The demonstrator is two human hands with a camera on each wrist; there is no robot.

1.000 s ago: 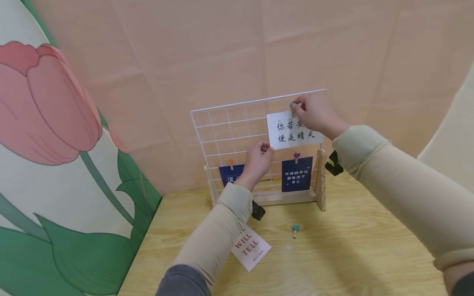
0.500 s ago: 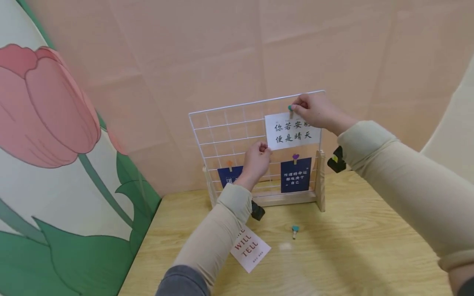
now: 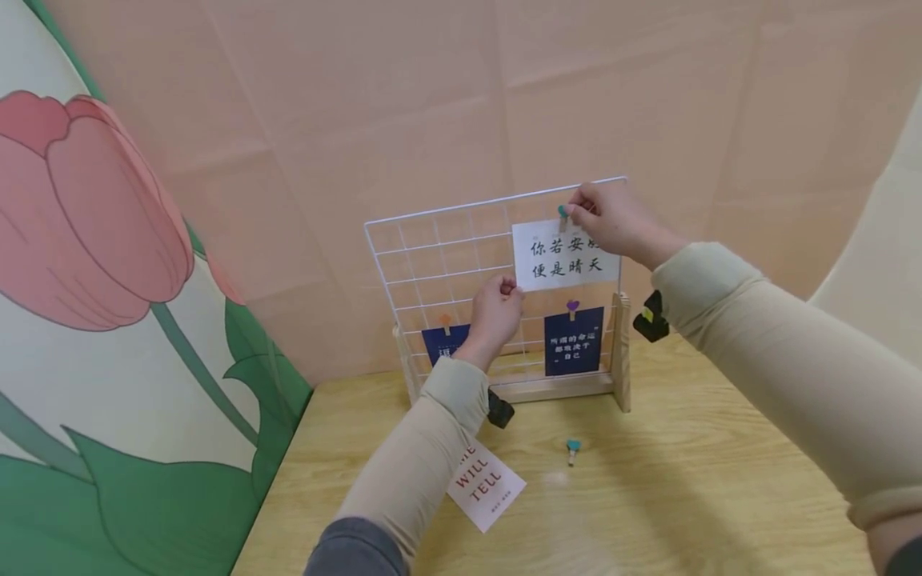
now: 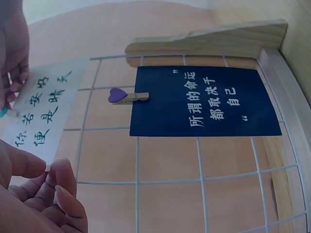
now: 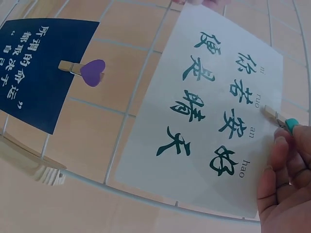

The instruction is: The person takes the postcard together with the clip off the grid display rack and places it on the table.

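Observation:
A white card (image 3: pixel 565 260) with dark handwritten characters lies against the upper right of a white wire grid (image 3: pixel 439 256). My left hand (image 3: pixel 499 316) pinches the card's lower left corner between thumb and fingertips. At the card's top edge, my right hand (image 3: pixel 612 216) pinches a small wooden clothespin (image 5: pixel 273 116) by its teal end, and the clip's jaws overlap the edge. Below hangs a dark blue card (image 4: pixel 204 102), clipped to the grid by a clothespin with a purple heart (image 4: pixel 117 95). Another blue card (image 3: pixel 441 340), under an orange-topped clothespin, is partly hidden by my left hand.
The grid stands in a wooden base (image 3: pixel 562 389) on a wood-grain table (image 3: pixel 691 480). A second teal-topped clothespin (image 3: pixel 572 450) lies in front of it. A pale card with red lettering (image 3: pixel 490 492) lies partly under my left forearm. A pink cloth (image 3: pixel 360 120) hangs behind.
My right hand has shifted slightly down with the teal clothespin, which now overlaps the card's top edge. My left hand keeps its pinch on the corner.

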